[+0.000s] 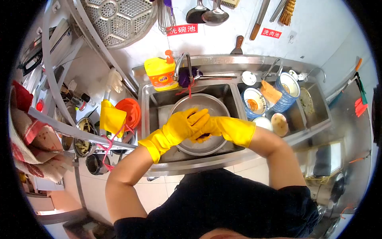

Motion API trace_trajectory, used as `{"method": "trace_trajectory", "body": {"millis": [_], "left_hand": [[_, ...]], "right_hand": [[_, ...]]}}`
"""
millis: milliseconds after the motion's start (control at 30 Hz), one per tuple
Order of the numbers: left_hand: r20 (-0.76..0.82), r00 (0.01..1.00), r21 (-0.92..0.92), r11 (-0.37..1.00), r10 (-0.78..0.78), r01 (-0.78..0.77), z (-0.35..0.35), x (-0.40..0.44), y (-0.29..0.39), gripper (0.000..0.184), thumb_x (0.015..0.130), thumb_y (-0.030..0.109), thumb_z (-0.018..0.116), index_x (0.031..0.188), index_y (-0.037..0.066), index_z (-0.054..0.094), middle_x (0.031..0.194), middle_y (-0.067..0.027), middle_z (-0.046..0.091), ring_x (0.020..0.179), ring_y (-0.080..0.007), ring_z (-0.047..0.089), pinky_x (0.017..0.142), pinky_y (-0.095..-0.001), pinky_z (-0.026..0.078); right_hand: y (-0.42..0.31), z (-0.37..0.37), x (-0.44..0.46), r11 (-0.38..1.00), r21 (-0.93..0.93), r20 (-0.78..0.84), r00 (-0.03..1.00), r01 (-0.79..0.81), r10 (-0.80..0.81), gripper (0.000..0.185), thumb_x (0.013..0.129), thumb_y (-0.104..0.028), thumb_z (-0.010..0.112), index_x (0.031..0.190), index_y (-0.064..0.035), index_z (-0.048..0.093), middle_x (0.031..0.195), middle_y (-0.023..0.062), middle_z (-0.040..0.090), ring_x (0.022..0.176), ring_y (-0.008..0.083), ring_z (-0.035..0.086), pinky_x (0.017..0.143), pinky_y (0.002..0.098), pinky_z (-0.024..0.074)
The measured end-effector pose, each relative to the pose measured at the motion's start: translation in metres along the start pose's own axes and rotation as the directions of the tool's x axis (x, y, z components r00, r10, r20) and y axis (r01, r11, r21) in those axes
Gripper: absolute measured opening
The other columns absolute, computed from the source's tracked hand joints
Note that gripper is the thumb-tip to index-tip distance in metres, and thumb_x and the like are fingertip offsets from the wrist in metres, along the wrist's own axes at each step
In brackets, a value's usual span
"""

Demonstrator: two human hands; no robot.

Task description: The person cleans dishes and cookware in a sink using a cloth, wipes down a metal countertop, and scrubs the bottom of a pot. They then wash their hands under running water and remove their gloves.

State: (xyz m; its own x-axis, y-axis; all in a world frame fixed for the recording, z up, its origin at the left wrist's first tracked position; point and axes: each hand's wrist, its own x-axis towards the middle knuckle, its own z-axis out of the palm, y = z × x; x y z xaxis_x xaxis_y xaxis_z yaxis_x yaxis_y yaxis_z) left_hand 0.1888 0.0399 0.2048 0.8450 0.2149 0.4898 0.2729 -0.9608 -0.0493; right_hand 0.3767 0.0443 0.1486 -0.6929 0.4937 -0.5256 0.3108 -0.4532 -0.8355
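Observation:
Both my hands wear long yellow rubber gloves and meet over a round metal basin (223, 103) in the left sink bowl. My left hand (184, 124) lies against my right, its fingers stretched across it and slightly apart. My right hand (207, 128) is partly covered by the left, and its fingers curl downward. A dark patch shows at the right fingers; whether it is a held thing or a stain on the glove, I cannot make out. Behind the basin stand a curved tap (182, 63) and a yellow detergent bottle (161, 73) with an orange pump.
Blue-patterned bowls (287, 91) are stacked in the right sink bowl (296, 129) beside an orange cloth (271, 92). At left are an orange-red basin (129, 111), a hanging yellow cloth (112, 116) and a metal rack (75, 126). Ladles (215, 16) hang on the wall.

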Motion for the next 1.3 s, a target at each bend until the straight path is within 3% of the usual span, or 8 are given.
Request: {"method": "trace_trajectory", "body": {"millis": [133,233,433,600,833,900,1133,1300], "left_hand": [[0.491,0.732,0.195,0.879,-0.472,0.436,0.006,0.011,0.003,0.032,0.084,0.023,0.061,0.113,0.012,0.064,0.104,-0.0150,0.070,0.091,-0.0330,0.069,0.066,-0.0451,0.056],[0.454,0.647,0.220,0.781,-0.613,0.585,0.019,0.015,0.001,0.019,0.085,0.023,0.060,0.099,0.011,0.064,0.095,-0.0149,0.070,0.084,-0.0347,0.069,0.068,-0.0471,0.054],[0.180,0.690,-0.218,0.656,-0.701,0.723,0.046,-0.003,-0.003,0.012,0.084,0.020,0.059,0.090,0.010,0.061,0.090,-0.0150,0.067,0.091,-0.0402,0.063,0.075,-0.0481,0.050],[0.162,0.476,-0.307,0.414,-0.865,0.857,0.062,0.002,-0.004,0.021,0.088,0.019,0.061,0.106,0.010,0.066,0.104,-0.0161,0.070,0.099,-0.0357,0.065,0.082,-0.0411,0.051],[0.440,0.364,-0.861,-0.271,-0.821,0.430,0.096,-0.005,0.002,0.042,0.082,0.012,0.069,0.123,0.011,0.065,0.103,-0.0036,0.070,0.089,-0.0171,0.064,0.073,-0.0300,0.049],[0.561,0.351,-0.821,-0.450,-0.750,0.352,0.104,-0.013,0.002,0.036,0.080,0.011,0.070,0.116,0.010,0.067,0.094,-0.0026,0.069,0.078,-0.0139,0.062,0.064,-0.0285,0.047],[0.738,0.438,-0.638,-0.320,-0.513,0.700,0.096,-0.038,-0.001,0.024,0.084,0.016,0.065,0.107,0.010,0.067,0.069,0.0000,0.057,0.050,-0.0121,0.049,0.043,-0.0257,0.034],[0.810,0.447,-0.469,-0.877,-0.380,0.104,0.051,-0.031,0.017,0.018,0.090,0.018,0.065,0.105,0.008,0.065,0.080,-0.0072,0.061,0.058,-0.0154,0.055,0.048,-0.0243,0.043]], "right_hand": [[-0.017,0.019,-0.004,0.968,-0.246,-0.158,0.987,-0.051,0.012,0.002,0.083,-0.018,0.070,0.084,-0.0161,0.070,0.066,0.0013,0.060,0.061,0.0173,0.061,0.054,0.0287,0.0478],[-0.059,0.030,-0.017,0.657,-0.620,-0.452,0.880,-0.429,0.147,0.011,0.085,-0.021,0.065,0.091,-0.0135,0.070,0.078,0.0072,0.069,0.069,0.0248,0.067,0.061,0.0364,0.0520],[-0.054,0.013,-0.017,0.442,-0.842,-0.428,0.882,-0.310,-0.197,0.023,0.086,-0.023,0.061,0.105,-0.0146,0.070,0.098,0.0133,0.072,0.097,0.0372,0.067,0.080,0.0469,0.0532],[-0.063,0.010,-0.013,0.224,-0.928,-0.361,0.871,-0.299,-0.333,0.024,0.086,-0.023,0.060,0.107,-0.0130,0.069,0.104,0.0134,0.071,0.099,0.0347,0.068,0.082,0.0471,0.0529],[-0.054,0.000,-0.012,0.233,-0.940,-0.327,0.857,-0.250,-0.399,0.024,0.087,-0.027,0.061,0.107,-0.0159,0.069,0.105,0.0119,0.071,0.099,0.0332,0.068,0.082,0.0458,0.0535],[-0.057,0.001,-0.015,0.200,-0.950,-0.301,0.863,-0.238,-0.406,0.024,0.087,-0.028,0.061,0.106,-0.0170,0.069,0.104,0.0115,0.071,0.099,0.0333,0.068,0.081,0.0460,0.0536],[-0.059,0.008,-0.022,0.178,-0.960,-0.270,0.884,-0.217,-0.381,0.027,0.087,-0.023,0.062,0.111,-0.0145,0.068,0.112,0.0148,0.069,0.103,0.0361,0.067,0.085,0.0464,0.0525],[0.013,-0.026,0.007,0.524,-0.841,-0.289,0.705,0.137,-0.648,0.057,0.077,-0.006,0.070,0.132,-0.0151,0.057,0.121,0.0199,0.064,0.112,0.0396,0.060,0.095,0.0416,0.0492]]}}
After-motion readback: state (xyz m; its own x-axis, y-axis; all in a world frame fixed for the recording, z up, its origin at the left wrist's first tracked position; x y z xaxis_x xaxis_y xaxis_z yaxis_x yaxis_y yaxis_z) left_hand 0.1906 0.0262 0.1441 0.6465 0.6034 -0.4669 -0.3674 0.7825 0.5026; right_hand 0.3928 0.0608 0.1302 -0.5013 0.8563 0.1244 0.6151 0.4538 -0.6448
